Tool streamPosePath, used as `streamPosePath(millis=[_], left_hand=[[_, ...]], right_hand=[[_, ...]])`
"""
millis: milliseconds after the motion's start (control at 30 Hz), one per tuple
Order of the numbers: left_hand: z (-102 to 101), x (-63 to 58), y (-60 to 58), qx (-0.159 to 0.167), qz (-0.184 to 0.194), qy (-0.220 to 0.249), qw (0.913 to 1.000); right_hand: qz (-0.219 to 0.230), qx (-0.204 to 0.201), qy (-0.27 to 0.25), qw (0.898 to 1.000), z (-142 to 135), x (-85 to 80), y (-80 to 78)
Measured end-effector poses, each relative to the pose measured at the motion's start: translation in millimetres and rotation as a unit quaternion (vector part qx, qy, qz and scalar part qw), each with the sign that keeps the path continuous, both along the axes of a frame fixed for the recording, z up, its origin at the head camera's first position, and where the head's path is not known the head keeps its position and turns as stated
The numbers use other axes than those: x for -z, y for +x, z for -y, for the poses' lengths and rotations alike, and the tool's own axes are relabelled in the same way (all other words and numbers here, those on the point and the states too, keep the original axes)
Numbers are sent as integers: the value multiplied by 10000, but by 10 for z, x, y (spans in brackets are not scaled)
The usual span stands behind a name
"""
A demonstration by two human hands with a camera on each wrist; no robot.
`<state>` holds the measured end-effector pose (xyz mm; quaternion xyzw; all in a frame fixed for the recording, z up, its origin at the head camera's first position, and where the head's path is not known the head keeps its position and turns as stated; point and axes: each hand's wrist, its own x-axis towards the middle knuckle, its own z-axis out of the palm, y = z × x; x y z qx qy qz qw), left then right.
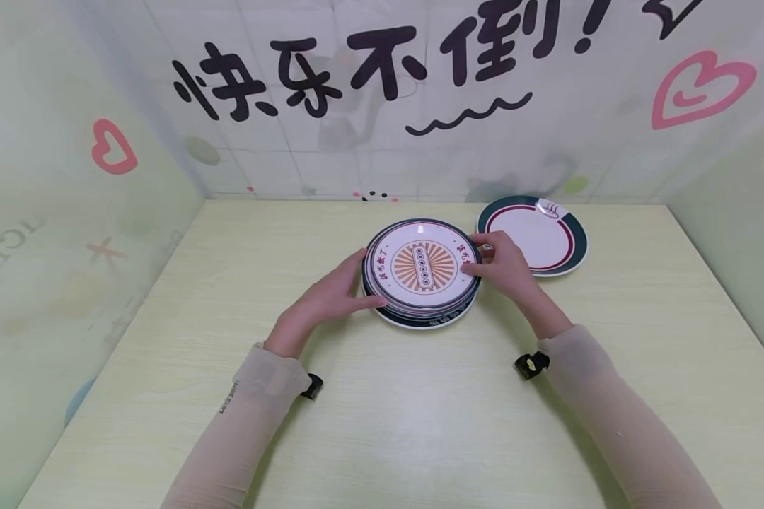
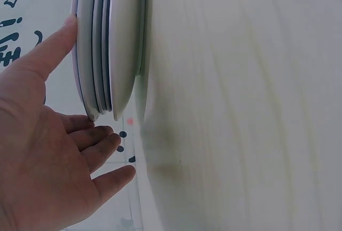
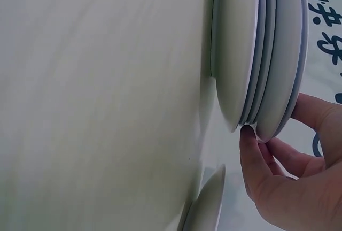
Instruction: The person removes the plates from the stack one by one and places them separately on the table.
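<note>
A stack of round plates (image 1: 425, 297) stands on the table, smaller white ones on a larger dark-rimmed one. The top plate has an orange sunburst print. My left hand (image 1: 331, 295) is at the left side of the stack; its thumb touches the front rim and its fingers stretch along the far left edge. In the left wrist view these fingers (image 2: 99, 148) look nearly straight. On the right side my right hand (image 1: 506, 265) pinches the upper plates at the rim, thumb on top and fingertips (image 3: 248, 140) against the edges below.
Behind my right hand, another plate (image 1: 528, 240) with a green rim and red ring lies near the back wall. The pale wooden table (image 1: 414, 424) is bordered by printed cloth walls (image 1: 369, 162) at the back and sides.
</note>
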<state>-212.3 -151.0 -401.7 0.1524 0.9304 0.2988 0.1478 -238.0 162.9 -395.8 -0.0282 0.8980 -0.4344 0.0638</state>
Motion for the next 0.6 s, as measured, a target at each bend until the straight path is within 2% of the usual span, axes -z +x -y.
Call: streamPosePath(millis=[600], left_hand=[[-4,-26,5,12,-30,6,10000]], right_hand=[[211,-68,-16,9998,-69,-22,-33]])
